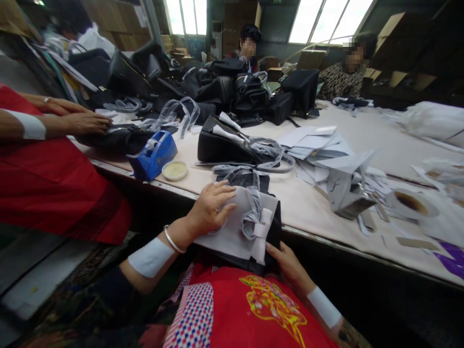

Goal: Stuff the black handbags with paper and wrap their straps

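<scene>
A black handbag [273,232] rests against my lap at the table's near edge, its front covered by a white paper sheet [232,232] and its handle wrapped in grey plastic film [253,215]. My left hand [212,205] lies flat on the paper with fingers spread, pressing it onto the bag. Lower down, my right hand [290,268] grips the bag's bottom right corner, thumb on a white paper strip [263,239].
A blue tape dispenser [154,154] and a small round dish [174,170] sit left on the table [362,145]. Another black bag [226,142], loose paper sheets [319,145], tape rolls [411,203] and piled black bags [217,87] lie beyond. A co-worker's hands [79,118] work at left; two people sit opposite.
</scene>
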